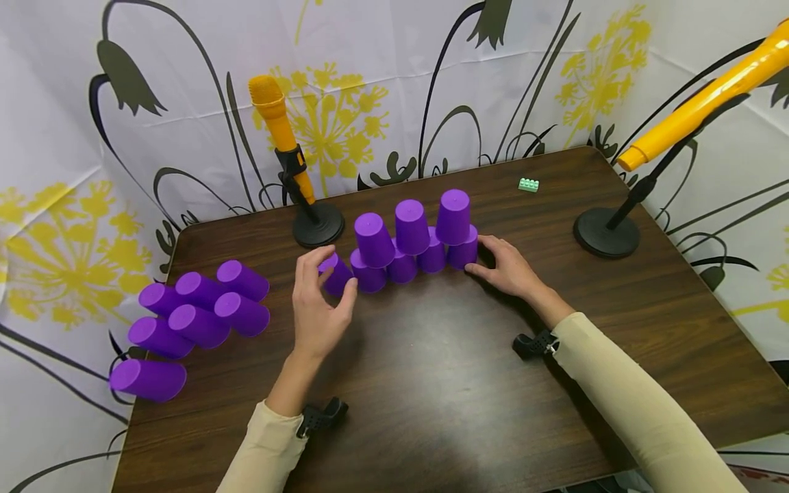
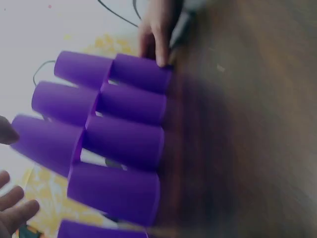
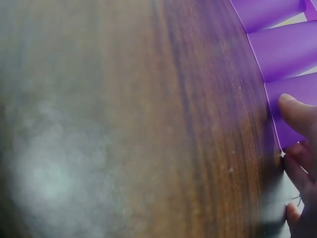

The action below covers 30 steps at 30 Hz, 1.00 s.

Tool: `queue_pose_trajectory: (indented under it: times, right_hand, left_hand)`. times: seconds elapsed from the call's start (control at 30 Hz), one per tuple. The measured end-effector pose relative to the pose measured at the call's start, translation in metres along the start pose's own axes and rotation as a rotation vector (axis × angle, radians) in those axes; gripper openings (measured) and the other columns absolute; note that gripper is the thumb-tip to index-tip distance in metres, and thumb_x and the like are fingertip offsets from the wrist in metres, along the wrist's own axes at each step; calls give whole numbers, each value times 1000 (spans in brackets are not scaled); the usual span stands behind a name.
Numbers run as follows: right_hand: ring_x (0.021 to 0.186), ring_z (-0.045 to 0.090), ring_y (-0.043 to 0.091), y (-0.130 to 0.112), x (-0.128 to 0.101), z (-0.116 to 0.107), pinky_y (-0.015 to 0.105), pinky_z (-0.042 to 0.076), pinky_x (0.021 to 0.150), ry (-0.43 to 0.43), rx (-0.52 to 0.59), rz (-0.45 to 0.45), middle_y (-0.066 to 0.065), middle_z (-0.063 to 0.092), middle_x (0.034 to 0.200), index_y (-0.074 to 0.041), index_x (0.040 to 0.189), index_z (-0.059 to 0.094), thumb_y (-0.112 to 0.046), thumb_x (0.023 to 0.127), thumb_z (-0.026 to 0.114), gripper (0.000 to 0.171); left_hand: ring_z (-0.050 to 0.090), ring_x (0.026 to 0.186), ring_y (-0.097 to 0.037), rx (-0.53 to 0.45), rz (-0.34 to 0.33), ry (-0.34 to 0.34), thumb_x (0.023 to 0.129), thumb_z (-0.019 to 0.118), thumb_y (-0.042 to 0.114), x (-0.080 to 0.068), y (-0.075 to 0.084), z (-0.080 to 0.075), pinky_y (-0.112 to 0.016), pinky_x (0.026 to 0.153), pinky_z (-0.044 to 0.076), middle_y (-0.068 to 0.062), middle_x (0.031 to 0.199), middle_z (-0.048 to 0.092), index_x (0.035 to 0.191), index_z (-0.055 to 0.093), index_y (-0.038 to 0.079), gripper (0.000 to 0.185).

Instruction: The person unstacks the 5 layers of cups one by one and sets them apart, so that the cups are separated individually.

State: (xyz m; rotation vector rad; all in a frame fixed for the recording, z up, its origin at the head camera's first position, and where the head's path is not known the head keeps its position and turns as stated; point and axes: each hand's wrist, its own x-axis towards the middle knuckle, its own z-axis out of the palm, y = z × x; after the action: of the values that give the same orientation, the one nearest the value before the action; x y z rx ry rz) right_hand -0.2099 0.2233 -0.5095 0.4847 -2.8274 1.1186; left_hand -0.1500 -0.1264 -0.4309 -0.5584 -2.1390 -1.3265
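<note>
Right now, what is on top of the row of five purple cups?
Three upside-down purple cups stand there, partly hiding the tops of the lower cups; their insides are hidden.

Wall covering: creased white fabric point(image 1: 376, 34), printed with yellow flower heads point(image 1: 329, 130) and dark drooping blooms point(image 1: 123, 75); it runs behind and along both sides. Furniture: dark brown wood-grain tabletop point(image 1: 425, 404), far corners rounded, surface reflecting a soft pale glare point(image 3: 49, 178)
</note>
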Motion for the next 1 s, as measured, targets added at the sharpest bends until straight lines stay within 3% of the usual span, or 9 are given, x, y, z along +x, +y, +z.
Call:
queue_pose_trajectory:
  times: [0.17,0.37,0.6,0.8,1.0]
  right_hand:
    - [129,46,36,-1,0,-1,52,32,108,2,1,4,17,54,137,-4,139,51,-29,88,75,62]
    - [129,46,36,-1,0,-1,53,31,109,-8,-2,12,17,54,137,-4,140,50,-29,88,75,62]
    - [129,46,35,1,-1,-1,53,32,109,-8,-2,13,16,55,136,-5,139,51,-29,89,74,61]
    - [129,46,35,2,0,-1,53,32,108,-8,-6,10,16,55,135,-5,140,51,-29,89,74,61]
    - [129,46,35,2,1,-1,52,32,109,-7,-7,7,16,55,136,-6,140,50,-29,89,74,61]
  left_hand:
    - [46,127,-24,39,-28,-77,82,78,11,20,-4,22,-46,92,51,-10,138,47,145,44,14,72]
    - [50,120,-16,68,-40,-120,84,78,17,33,-5,35,-42,92,52,-9,133,50,144,45,12,68]
    - [53,116,-15,63,-45,-100,84,76,11,35,-12,42,-37,90,53,-9,125,52,137,51,14,58]
    - [54,115,-18,24,-27,-78,84,76,9,35,-15,45,-41,89,54,-10,123,52,136,52,14,58]
    - [54,116,-20,5,-26,-19,82,78,6,27,-9,36,-44,87,54,-8,125,53,135,54,14,59]
